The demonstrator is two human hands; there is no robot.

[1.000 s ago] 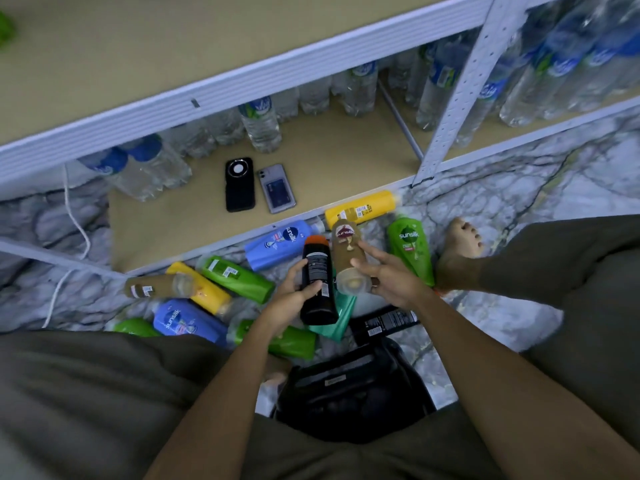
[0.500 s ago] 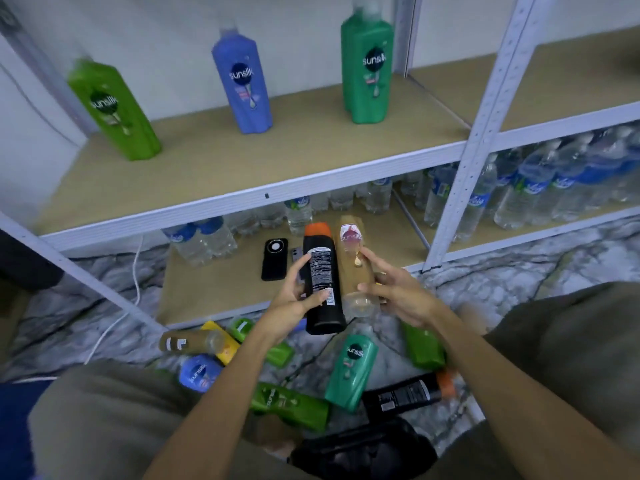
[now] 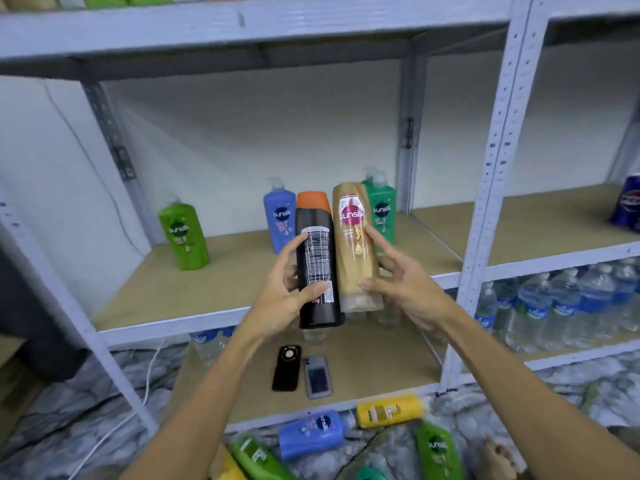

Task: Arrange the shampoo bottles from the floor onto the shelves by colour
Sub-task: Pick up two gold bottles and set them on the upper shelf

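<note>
With the left hand point(image 3: 287, 299) gripping the black shampoo bottle point(image 3: 318, 271) and the right hand point(image 3: 401, 289) gripping the gold Sunsilk bottle point(image 3: 356, 251), both upside-down before the middle shelf point(image 3: 166, 292), either could topple if stood on its rounded cap.

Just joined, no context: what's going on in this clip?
A person is sorting shampoo bottles onto shelves. The left hand holds a black bottle with an orange cap; the right hand holds a gold bottle. Both are raised in front of the middle shelf, where light green, blue and dark green pump bottles stand. More bottles, among them a yellow bottle, lie on the floor.
</note>
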